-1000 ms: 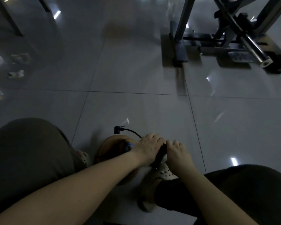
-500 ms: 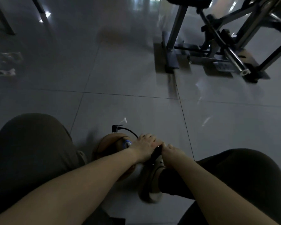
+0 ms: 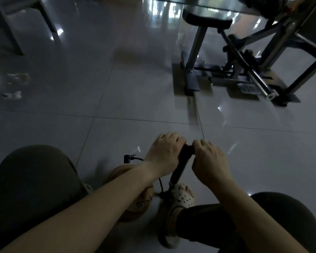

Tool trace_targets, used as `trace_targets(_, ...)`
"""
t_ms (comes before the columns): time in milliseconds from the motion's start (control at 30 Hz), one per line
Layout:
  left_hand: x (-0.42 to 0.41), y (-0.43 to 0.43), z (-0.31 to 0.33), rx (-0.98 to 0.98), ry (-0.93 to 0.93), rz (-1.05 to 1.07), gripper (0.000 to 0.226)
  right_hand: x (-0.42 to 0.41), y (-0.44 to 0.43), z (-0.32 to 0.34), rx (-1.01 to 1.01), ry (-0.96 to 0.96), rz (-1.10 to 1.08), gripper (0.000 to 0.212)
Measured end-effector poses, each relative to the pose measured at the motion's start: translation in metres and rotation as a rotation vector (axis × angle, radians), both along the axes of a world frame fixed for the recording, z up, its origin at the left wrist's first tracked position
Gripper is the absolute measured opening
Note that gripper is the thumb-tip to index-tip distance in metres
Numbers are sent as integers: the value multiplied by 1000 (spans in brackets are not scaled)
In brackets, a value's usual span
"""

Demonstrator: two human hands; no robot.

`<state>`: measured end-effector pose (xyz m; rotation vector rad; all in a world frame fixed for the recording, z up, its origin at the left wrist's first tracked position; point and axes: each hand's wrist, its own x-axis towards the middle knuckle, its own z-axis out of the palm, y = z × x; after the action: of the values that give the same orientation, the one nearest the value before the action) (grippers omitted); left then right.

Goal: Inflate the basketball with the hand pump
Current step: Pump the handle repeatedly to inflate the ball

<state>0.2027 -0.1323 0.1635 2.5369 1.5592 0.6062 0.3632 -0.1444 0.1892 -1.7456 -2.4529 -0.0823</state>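
Observation:
An upright black hand pump (image 3: 180, 170) stands on the tiled floor between my knees, its T-handle (image 3: 188, 149) raised. My left hand (image 3: 165, 152) grips the handle's left end and my right hand (image 3: 209, 162) grips its right end. My right foot in a pale perforated clog (image 3: 182, 198) sits at the pump's base. The orange-brown basketball (image 3: 140, 203) lies just left of the pump, mostly hidden under my left forearm. A thin black hose (image 3: 135, 158) curves from the pump over the ball, ending in a small black fitting.
A metal exercise machine frame (image 3: 244, 73) stands at the far right on the glossy grey tiles. Chair or table legs (image 3: 13, 33) show at the far left, with small pale objects (image 3: 13, 94) on the floor. My knees flank the pump.
Both hands have pulled the pump handle upward, exposing the shaft. The camera has tilted up, showing more of the exercise machine.

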Motion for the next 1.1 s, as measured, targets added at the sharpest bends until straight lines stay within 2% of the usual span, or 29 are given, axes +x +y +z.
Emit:
trace_targets(100, 0, -7, 2, 47, 5, 24, 45, -10, -9, 0, 16, 60, -49, 17)
trace_targets(233, 8, -26, -53, -27, 116, 36, 32, -15, -23, -40, -205, -52, -73, 8)
trace_targets(333, 21, -31, -85, -73, 98, 79, 23, -10, -22, -60, -331, -79, -83, 10)
trace_targets(567, 22, -35, -128, -149, 221, 76, 18, -11, -14, -95, -491, -191, 49, 20)
trace_targets(767, 20, -32, -119, -339, 262, 35, 24, -10, -16, -93, -596, -161, 11, 21)
trace_targets(833, 14, -33, -106, -391, 295, -15, 29, -10, -21, -81, -645, -110, -17, 7)
trace_targets(867, 12, -35, -99, -384, 288, -28, 30, -10, -23, -73, -652, -90, -35, 8)
trace_targets(933, 9, -35, -75, -328, 263, -9, 33, -9, -25, -56, -534, -39, -69, 11)
trace_targets(1033, 8, -27, -23, -92, 174, 32, 50, -5, -21, -24, -142, 47, -62, 14)
trace_targets(1100, 6, -22, 6, 77, 146, 52, 47, -3, -20, -8, 76, 119, -40, 16)
